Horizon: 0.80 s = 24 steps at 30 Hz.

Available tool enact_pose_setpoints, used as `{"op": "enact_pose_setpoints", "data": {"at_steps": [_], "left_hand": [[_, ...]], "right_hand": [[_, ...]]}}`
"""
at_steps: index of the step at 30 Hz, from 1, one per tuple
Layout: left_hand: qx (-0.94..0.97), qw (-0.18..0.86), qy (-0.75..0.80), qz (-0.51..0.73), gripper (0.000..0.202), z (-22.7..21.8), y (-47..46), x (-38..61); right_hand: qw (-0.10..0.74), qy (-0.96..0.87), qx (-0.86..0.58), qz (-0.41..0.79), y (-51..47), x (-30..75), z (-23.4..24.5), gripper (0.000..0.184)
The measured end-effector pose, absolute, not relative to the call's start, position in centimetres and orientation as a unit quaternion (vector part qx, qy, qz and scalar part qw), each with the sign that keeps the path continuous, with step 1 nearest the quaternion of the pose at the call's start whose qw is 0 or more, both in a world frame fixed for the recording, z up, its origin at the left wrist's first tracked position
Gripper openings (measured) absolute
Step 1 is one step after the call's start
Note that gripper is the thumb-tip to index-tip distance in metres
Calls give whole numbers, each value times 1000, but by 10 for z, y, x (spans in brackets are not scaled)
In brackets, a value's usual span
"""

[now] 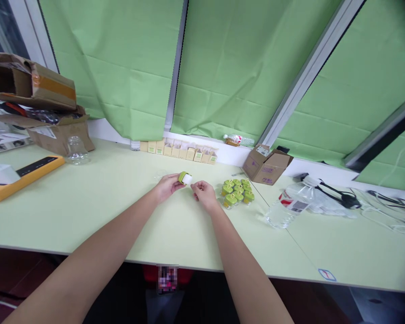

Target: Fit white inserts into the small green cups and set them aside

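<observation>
A small green cap with a white face on its right side is held in the fingers of my left hand, above the middle of the table. My right hand is just to the right of it, its thumb and index finger pinched together close to the white face. What the pinch holds, if anything, is too small to make out. On the table right of my right hand stands a tight cluster of small clear jars with green lids and yellowish contents. Behind my left hand lies a faint clear plastic piece.
Several small tan boxes line the table's back edge. On the right are an open carton, a large clear bottle and cables. Stacked cardboard boxes, a clear jar and an orange-black device stand left.
</observation>
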<state>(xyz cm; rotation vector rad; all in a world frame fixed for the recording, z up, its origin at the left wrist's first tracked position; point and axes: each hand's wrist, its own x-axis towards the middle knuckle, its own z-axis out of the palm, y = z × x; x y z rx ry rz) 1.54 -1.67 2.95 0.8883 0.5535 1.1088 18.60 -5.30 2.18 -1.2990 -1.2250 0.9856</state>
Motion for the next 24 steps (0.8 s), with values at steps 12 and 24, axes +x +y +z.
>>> {"op": "enact_pose_setpoints", "data": {"at_steps": [12,24], "left_hand": [[414,693,274,523,22,26,-12,14],[389,697,258,544,16,29,-12,14]], "right_hand": [[557,-467,-399,560,-69,183,51,24],[552,-450,-540,448,-59,183,39,18]]}}
